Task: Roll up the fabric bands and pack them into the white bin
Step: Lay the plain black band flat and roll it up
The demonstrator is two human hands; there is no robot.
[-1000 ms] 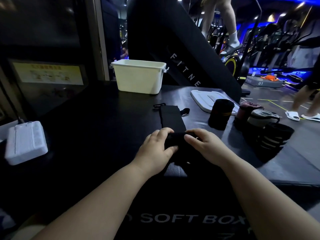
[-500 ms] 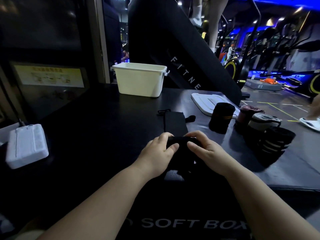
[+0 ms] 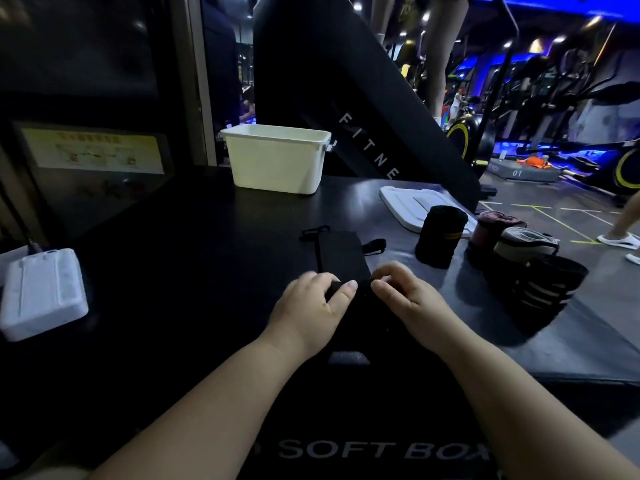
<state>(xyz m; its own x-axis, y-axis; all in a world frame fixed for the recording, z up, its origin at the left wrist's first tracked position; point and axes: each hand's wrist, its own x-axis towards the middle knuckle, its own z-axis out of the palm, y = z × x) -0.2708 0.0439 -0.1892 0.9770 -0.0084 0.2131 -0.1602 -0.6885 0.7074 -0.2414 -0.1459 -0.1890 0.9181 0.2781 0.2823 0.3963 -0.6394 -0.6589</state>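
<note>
Dim indoor scene. Blue light glows at two o'clock, with ceiling spots near twelve. The black tabletop [image 3: 194, 258] sinks into shadow toward nine o'clock and shows a grey sheen at three. The white bin [image 3: 277, 164] is brightest. Picture edges bend; the white box [image 3: 41, 292] at nine looks smeared.

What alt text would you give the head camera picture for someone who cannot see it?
A person's left hand and right hand grip the rolled end of a black fabric band lying on a dark padded box. A white bin stands farther back; four rolled bands stand at the right, near a white lid.
</note>
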